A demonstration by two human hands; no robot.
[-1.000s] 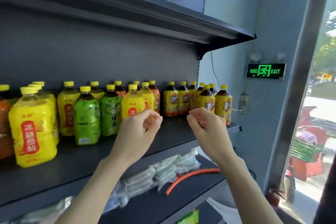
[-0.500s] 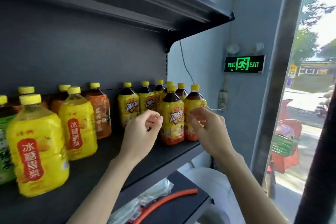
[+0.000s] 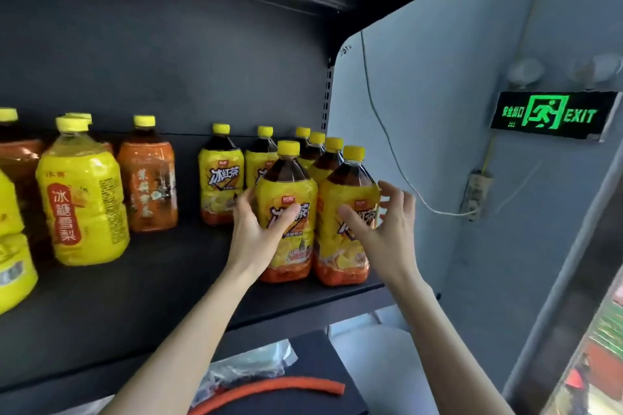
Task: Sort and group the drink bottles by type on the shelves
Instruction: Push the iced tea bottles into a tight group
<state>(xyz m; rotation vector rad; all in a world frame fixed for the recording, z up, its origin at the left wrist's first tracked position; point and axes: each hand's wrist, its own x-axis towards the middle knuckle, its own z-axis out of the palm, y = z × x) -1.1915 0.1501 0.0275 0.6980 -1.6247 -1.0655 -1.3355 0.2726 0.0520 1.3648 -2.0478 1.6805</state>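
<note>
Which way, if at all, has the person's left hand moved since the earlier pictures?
Yes. The left hand reached forward over the shelf edge onto the front-left iced tea bottle, now gripping it.

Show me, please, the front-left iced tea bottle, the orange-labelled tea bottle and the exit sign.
front-left iced tea bottle [image 3: 286,172], head view, dark shoulder below the cap.
orange-labelled tea bottle [image 3: 148,185], head view, middle of its label.
exit sign [image 3: 544,113], head view, green running figure.

Bare left grip [image 3: 258,232] and right grip [image 3: 382,229], slender forearms [image 3: 188,330].
</note>
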